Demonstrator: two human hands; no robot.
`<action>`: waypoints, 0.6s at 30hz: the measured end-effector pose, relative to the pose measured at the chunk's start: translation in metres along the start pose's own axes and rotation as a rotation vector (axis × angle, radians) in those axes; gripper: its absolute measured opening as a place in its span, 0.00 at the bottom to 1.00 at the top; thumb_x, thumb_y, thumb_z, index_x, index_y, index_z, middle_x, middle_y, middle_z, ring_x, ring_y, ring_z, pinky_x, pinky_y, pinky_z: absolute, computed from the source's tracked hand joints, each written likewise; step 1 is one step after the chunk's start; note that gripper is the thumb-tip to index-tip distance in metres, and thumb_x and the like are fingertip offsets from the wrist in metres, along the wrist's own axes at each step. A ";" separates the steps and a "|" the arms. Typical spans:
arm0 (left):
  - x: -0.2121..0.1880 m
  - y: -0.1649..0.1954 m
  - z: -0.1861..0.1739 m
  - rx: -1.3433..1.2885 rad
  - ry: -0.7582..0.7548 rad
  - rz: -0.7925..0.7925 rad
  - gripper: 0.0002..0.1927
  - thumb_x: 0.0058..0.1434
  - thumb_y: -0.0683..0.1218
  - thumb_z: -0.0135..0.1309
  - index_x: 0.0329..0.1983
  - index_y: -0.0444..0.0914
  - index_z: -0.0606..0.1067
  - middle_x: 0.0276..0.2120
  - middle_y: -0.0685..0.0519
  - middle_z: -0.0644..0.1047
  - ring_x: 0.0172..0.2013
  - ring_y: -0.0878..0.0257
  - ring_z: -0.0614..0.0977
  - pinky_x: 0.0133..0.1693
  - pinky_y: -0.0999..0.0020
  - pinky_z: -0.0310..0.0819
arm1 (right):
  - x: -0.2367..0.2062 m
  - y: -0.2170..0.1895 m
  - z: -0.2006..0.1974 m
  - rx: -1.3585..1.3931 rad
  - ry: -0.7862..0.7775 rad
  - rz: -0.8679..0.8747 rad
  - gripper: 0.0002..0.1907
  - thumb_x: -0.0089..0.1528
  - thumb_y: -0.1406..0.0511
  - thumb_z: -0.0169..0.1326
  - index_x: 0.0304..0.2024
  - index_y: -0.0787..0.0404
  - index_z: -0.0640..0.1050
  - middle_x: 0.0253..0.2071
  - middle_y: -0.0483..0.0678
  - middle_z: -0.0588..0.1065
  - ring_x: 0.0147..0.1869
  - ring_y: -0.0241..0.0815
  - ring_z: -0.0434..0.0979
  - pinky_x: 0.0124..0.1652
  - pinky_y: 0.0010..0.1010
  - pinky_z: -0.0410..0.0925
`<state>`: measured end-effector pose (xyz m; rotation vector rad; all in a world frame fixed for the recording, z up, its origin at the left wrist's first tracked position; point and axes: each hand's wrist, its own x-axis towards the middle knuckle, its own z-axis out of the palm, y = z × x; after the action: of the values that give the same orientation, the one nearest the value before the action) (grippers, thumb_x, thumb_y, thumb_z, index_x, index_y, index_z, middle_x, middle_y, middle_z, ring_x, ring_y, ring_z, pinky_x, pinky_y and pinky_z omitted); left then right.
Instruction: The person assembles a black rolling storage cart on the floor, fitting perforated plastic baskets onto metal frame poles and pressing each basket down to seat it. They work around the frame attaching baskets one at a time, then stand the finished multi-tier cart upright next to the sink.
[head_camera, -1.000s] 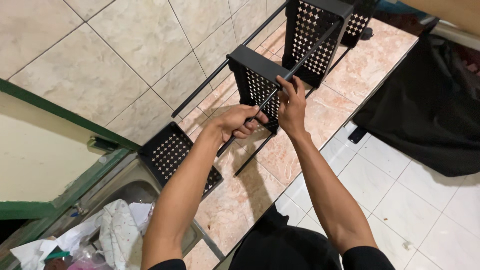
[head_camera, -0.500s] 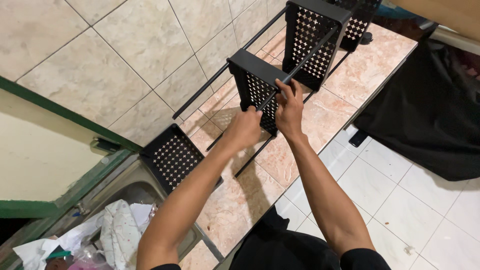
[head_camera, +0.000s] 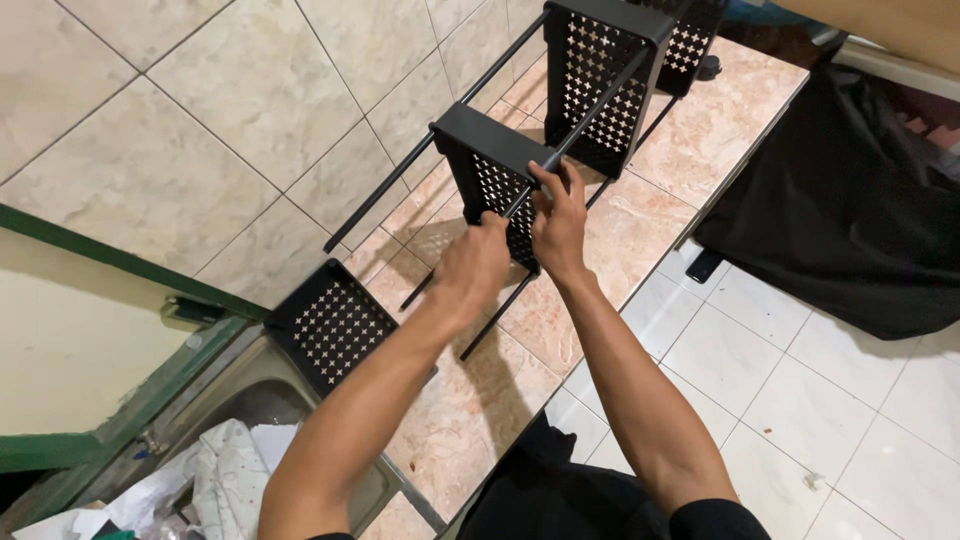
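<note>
I see my left hand (head_camera: 472, 262) curled into a closed grip at the near end of a thin black metal rod (head_camera: 585, 118), right against the perforated side of the middle black shelf tray (head_camera: 492, 165). My right hand (head_camera: 558, 222) sits just beside it, touching the same rod a little higher, fingers pressed together around it with the thumb on the tray's side wall. The rod runs up and away from my hands to the upper perforated tray (head_camera: 598, 70), which stands on edge further along the table (head_camera: 690, 150). A third perforated tray (head_camera: 335, 325) lies nearer to me, to the left of my forearms, well apart from my hands. Another long black rod (head_camera: 430, 150) links the trays along the tiled wall (head_camera: 200, 110) side. All of this rests on the pinkish tiled table. At lower left is a metal sink (head_camera: 260, 400) holding crumpled paper and cloth (head_camera: 225, 475). To the right, below the table edge, a black cloth (head_camera: 850, 220) lies on the white floor tiles (head_camera: 800, 400).
</note>
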<state>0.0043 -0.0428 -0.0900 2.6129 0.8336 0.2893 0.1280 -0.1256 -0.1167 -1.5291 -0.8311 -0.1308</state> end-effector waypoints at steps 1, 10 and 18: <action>-0.005 0.008 -0.004 0.068 -0.048 -0.038 0.19 0.76 0.52 0.34 0.45 0.33 0.70 0.33 0.32 0.80 0.40 0.35 0.83 0.41 0.42 0.77 | 0.000 0.000 -0.001 -0.018 -0.005 -0.014 0.27 0.61 0.82 0.49 0.59 0.54 0.77 0.66 0.60 0.65 0.68 0.59 0.71 0.56 0.36 0.73; 0.031 -0.044 -0.024 -1.054 -0.699 -0.315 0.22 0.77 0.58 0.38 0.41 0.37 0.71 0.20 0.57 0.69 0.16 0.70 0.65 0.17 0.73 0.59 | 0.001 0.006 -0.003 -0.090 -0.003 -0.078 0.27 0.62 0.81 0.53 0.60 0.55 0.78 0.66 0.61 0.66 0.69 0.61 0.71 0.61 0.41 0.69; 0.023 -0.029 0.018 0.130 0.022 0.295 0.22 0.80 0.52 0.35 0.34 0.37 0.71 0.26 0.38 0.79 0.29 0.41 0.81 0.30 0.47 0.75 | 0.002 0.004 0.000 -0.102 0.003 -0.056 0.31 0.58 0.84 0.50 0.59 0.55 0.78 0.67 0.61 0.66 0.69 0.60 0.70 0.60 0.38 0.70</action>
<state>0.0133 -0.0125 -0.1171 2.8592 0.4848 0.3548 0.1321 -0.1240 -0.1192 -1.6008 -0.8757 -0.2192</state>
